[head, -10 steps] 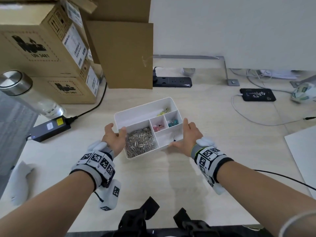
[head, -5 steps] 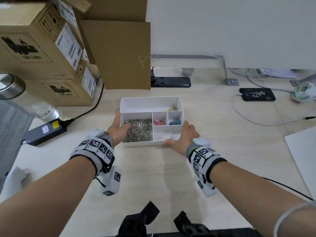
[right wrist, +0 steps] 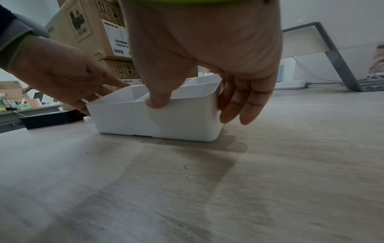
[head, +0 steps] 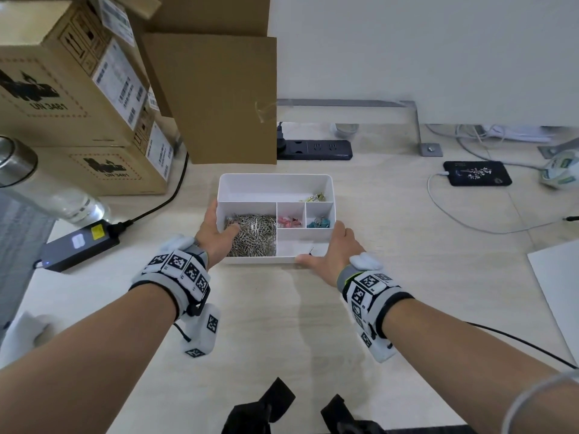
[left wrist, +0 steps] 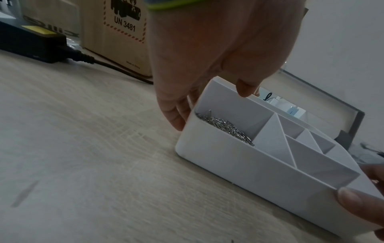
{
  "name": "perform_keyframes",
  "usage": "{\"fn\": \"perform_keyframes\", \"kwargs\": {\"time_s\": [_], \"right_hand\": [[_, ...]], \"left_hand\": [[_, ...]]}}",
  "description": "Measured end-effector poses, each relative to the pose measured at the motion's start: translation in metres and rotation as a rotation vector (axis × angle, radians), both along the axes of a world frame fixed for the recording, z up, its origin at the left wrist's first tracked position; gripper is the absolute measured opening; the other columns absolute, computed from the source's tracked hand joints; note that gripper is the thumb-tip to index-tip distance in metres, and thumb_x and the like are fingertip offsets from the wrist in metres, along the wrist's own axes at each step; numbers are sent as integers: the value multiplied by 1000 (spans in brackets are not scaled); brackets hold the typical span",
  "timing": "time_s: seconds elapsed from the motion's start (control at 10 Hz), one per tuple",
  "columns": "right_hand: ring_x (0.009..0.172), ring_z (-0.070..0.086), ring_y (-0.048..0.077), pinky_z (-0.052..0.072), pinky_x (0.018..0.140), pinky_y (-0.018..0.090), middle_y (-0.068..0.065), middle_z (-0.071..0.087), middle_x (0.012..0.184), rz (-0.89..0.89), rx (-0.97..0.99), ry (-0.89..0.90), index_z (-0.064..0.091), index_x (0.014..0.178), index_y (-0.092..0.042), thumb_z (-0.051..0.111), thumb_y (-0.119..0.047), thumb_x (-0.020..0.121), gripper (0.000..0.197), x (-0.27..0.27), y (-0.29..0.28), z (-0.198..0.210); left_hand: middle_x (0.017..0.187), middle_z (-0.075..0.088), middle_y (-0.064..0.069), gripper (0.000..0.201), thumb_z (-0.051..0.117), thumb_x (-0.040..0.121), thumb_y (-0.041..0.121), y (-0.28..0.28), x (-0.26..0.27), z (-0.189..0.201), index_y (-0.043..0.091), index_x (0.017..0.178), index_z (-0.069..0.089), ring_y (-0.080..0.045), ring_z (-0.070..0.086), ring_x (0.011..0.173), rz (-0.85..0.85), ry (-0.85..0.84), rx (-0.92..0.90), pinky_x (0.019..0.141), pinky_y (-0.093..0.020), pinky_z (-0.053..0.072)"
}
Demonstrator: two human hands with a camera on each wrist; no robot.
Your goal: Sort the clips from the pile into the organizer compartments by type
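Note:
The white organizer (head: 275, 182) sits square on the wooden desk. Its big left compartment holds a heap of silver paper clips (head: 253, 234). Pink binder clips (head: 288, 221), teal binder clips (head: 318, 222) and yellow-green clips (head: 315, 197) lie in separate compartments, and one small dark clip (head: 310, 250) in the front right one. My left hand (head: 216, 234) grips the left wall (left wrist: 209, 131), thumb over the rim, fingers outside. My right hand (head: 338, 250) holds the front right corner (right wrist: 187, 118), thumb on the front wall, fingers along the right side.
Stacked cardboard boxes (head: 78, 89) and a cardboard sheet (head: 219, 98) stand behind and to the left. A black power adapter (head: 78, 242) and a bottle (head: 47, 195) lie left. A power strip (head: 316, 149), a black device (head: 476, 173) with cables and a white sheet (head: 560, 277) lie behind and right.
Both hands turned the organizer from a skewed angle to square with the desk edge and kept their hold; since half a second ago it has barely moved.

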State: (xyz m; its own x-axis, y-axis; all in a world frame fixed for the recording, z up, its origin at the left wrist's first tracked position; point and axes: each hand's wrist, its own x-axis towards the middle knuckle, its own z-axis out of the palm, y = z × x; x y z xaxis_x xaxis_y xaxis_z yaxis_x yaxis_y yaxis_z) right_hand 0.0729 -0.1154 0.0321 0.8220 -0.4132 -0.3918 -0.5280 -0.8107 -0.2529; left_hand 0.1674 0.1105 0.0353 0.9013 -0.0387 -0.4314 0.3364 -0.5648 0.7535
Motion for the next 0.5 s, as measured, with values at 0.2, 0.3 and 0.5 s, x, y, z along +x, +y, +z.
{"fn": "perform_keyframes", "kwargs": {"time_s": [0.2,0.3,0.5], "right_hand": [[108,56,30,50,84,42,8,48,128,29,18,30,22,140,-16,61,-77,64,105,0,-5,4],[111,55,27,50,88,42,4,50,129,56,95,-9,25,140,-23,59,-73,70,92,2,-18,22],[89,61,8,51,87,29,-9,62,106,6,289,-519,56,122,-28,68,-48,80,49,14,-51,138]], "left_hand": [[118,59,-9,69,61,94,24,4,7,6,26,153,24,-28,56,93,-71,-36,126,79,-33,44],[130,55,-10,67,62,90,33,7,18,15,25,149,31,-30,57,108,-202,-138,267,88,-40,45],[153,33,-15,82,61,90,48,-3,60,100,27,155,15,-36,45,131,-404,-452,512,103,-51,42]]}}
